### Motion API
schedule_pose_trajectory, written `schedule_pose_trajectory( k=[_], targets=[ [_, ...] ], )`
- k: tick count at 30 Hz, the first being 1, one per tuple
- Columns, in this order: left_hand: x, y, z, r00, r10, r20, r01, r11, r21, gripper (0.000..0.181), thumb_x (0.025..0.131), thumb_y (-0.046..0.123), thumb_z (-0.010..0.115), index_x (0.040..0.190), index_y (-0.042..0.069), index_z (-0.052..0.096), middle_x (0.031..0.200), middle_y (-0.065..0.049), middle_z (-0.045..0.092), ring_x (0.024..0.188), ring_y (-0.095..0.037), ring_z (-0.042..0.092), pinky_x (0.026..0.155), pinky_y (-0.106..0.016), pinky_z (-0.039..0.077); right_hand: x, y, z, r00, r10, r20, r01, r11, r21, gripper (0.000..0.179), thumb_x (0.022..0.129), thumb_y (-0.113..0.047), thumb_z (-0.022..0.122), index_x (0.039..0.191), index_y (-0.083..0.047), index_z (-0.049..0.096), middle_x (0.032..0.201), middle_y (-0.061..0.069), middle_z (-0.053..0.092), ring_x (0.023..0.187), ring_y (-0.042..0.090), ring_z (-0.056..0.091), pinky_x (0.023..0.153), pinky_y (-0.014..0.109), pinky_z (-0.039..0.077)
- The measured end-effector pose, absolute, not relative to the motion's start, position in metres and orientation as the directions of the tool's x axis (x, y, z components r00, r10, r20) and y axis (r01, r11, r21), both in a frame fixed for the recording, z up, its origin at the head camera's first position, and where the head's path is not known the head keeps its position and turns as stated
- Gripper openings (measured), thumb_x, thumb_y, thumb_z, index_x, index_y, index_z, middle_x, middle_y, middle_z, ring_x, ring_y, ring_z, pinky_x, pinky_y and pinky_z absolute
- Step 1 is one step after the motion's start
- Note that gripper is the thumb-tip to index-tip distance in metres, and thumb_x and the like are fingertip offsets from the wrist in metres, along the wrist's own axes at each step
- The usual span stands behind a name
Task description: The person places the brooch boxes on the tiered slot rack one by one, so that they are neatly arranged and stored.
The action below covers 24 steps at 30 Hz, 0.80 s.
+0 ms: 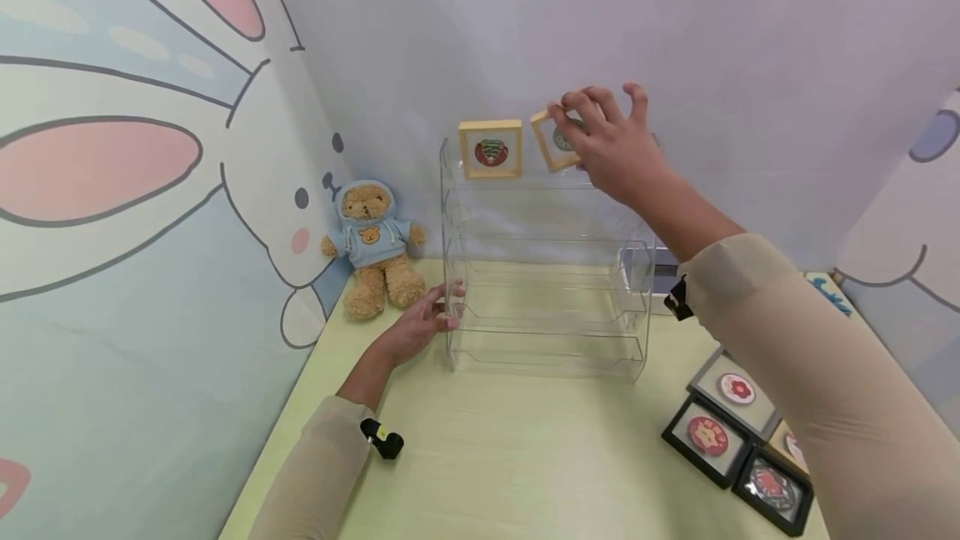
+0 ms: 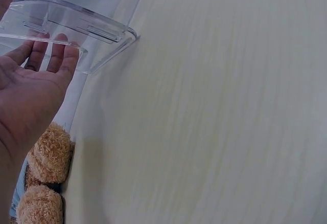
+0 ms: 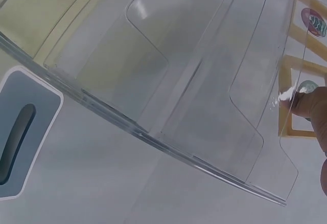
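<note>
In the head view, my right hand (image 1: 615, 144) pinches a small light-wood display frame (image 1: 546, 142) at the top of a clear acrylic tiered rack (image 1: 551, 332). The frame is tilted and has a round green badge (image 1: 564, 138) inside. Beside it on the top tier, a second wood frame (image 1: 491, 125) stands upright with a red and green badge (image 1: 491, 152). My right thumb (image 3: 302, 101) lies over the held frame's face in the right wrist view. Low on the rack's left side, my left hand (image 1: 411, 330) touches the clear panel with extended fingers (image 2: 65, 60).
A teddy bear (image 1: 372, 232) in a blue hoodie sits left of the rack. Several framed badges, including a black frame (image 1: 708, 473) and a grey frame (image 1: 720, 365), lie at right on the pale wooden table (image 1: 510, 457). A rabbit-patterned wall (image 1: 112, 340) borders the left.
</note>
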<state>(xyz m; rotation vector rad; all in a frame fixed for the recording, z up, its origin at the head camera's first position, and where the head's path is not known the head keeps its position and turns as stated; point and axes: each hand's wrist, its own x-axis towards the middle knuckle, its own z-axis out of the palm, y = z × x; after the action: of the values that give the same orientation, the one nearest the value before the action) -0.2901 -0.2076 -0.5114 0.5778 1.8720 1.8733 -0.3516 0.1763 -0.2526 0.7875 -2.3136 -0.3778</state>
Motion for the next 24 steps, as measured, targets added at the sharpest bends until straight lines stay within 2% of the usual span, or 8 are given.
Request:
schedule_pose_trajectory(
  k=[6, 15, 24],
  targets=[
    [-0.2904, -0.2084, -0.514, -0.819, 0.574, -0.005, -0.009, -0.004, 1.0, 0.089, 0.106, 0.018, 0.069, 0.176, 0.005, 0.016, 0.175, -0.032, 0.02, 0.162, -0.053, 0.027, 0.121, -0.042, 0.04, -0.3514, 0.175, -0.2527, -0.628, -0.631, 0.455, -0.459, 0.773, 0.438, 0.092, 0.099, -0.018, 0.084, 0.174, -0.01, 0.032, 0.166, 0.019, 0.037, 0.152, 0.042, 0.032, 0.118, 0.077, 0.029],
    [-0.2913, -0.2093, -0.5135, -0.816, 0.578, -0.006, -0.007, 0.001, 1.0, 0.087, 0.106, 0.019, 0.07, 0.176, 0.006, 0.019, 0.174, -0.032, 0.023, 0.161, -0.052, 0.029, 0.12, -0.043, 0.041, -0.3516, 0.1762, -0.251, -0.624, -0.651, 0.432, -0.467, 0.754, 0.461, 0.092, 0.099, -0.02, 0.085, 0.174, -0.009, 0.032, 0.166, 0.019, 0.037, 0.15, 0.043, 0.033, 0.116, 0.076, 0.031],
    [-0.2936, -0.2083, -0.5138, -0.82, 0.572, -0.007, -0.005, 0.006, 1.0, 0.077, 0.107, 0.013, 0.064, 0.171, -0.001, 0.025, 0.174, -0.034, 0.021, 0.16, -0.05, 0.03, 0.118, -0.041, 0.041, -0.3525, 0.1787, -0.2518, -0.624, -0.657, 0.423, -0.477, 0.749, 0.46, 0.092, 0.1, -0.02, 0.083, 0.174, -0.007, 0.03, 0.166, 0.019, 0.037, 0.149, 0.043, 0.034, 0.115, 0.075, 0.035]
  ],
)
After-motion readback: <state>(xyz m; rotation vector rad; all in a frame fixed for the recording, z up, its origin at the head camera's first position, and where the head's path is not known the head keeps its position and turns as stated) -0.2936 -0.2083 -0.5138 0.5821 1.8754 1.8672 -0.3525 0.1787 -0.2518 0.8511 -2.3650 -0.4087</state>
